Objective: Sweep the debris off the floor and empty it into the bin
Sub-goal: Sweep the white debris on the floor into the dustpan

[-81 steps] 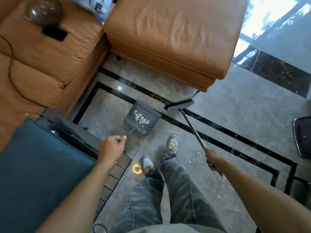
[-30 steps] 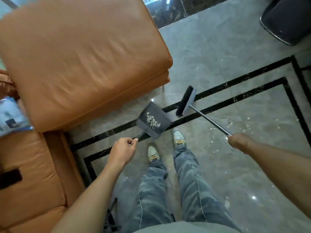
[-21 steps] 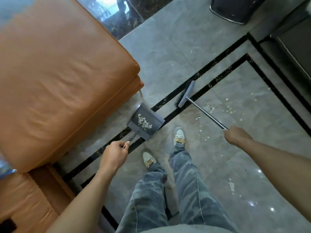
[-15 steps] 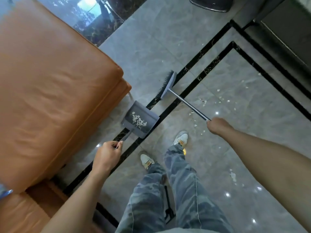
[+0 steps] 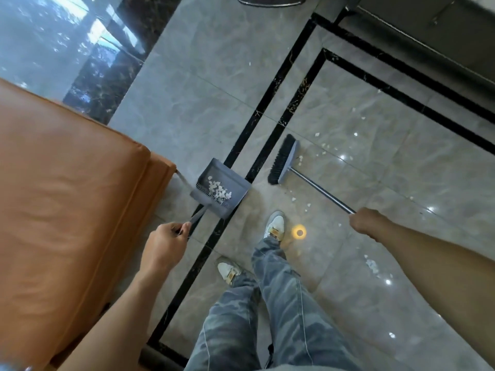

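My left hand (image 5: 163, 245) grips the thin handle of a grey dustpan (image 5: 230, 178), held just above the floor beside the sofa corner. A small heap of white debris (image 5: 218, 191) lies in the pan. My right hand (image 5: 368, 223) is closed on the metal pole of a broom; its black-bristled head (image 5: 284, 163) hovers or rests on the tiles right of the pan. More white debris bits (image 5: 321, 152) are scattered on the grey floor right of the broom head. A dark bin (image 5: 267, 0) shows only as a rim at the top edge.
An orange leather sofa (image 5: 67, 210) fills the left side. Black inlay strips (image 5: 265, 111) cross the glossy grey tiles. A dark cabinet base (image 5: 428, 33) runs along the top right. My legs and white shoes (image 5: 274, 226) stand in the lower middle.
I have turned and stepped to the right along the sofa, carrying pan and broom. The bin's rim and the cabinet have come into view at the top; scattered debris now lies right of the broom.
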